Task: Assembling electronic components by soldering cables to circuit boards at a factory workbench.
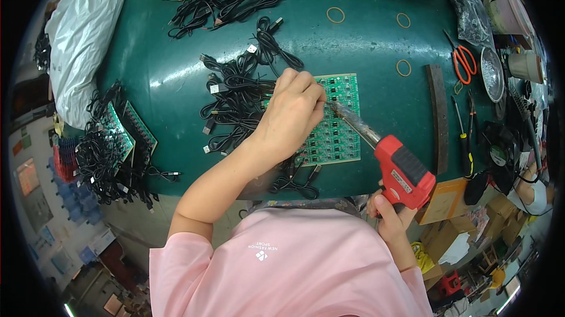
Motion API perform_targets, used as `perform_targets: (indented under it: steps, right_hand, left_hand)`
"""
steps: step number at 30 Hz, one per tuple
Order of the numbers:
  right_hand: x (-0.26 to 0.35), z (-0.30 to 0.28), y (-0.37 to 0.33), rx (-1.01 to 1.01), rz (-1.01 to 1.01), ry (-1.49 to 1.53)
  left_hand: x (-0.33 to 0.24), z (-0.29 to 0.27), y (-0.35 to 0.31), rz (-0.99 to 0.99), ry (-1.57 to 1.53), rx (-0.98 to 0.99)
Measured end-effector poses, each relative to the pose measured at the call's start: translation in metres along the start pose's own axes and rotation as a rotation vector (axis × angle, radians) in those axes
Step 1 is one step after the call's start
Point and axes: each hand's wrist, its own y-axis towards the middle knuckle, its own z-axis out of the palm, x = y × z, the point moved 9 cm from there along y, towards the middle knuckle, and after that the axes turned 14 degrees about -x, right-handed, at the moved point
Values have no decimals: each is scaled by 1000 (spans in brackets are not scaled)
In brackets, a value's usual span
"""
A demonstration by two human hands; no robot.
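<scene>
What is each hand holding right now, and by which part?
The right hand grips the red soldering gun by its handle. The left hand rests on the green circuit board; whether it pinches anything cannot be told.

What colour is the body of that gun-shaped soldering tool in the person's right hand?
Red, with a black panel on top: the gun-shaped soldering tool in the right hand, seen in the head view.

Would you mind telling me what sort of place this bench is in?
Most likely a small electronics assembly workshop. A red pistol-grip soldering iron in the right hand points at a green panel of small circuit boards, under the left hand, beside black cables with plugs on the dark green worktable.
</scene>
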Motion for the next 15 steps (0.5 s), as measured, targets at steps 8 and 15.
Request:
perform_targets:
  steps: [8,15]
  right_hand:
    - [28,-6,9,-40,-113,122]
    - [30,-5,13,-134,-134,131]
  left_hand:
    - [0,-1,1,2,15,-3]
    - [-12,-1,0,132,248,9]
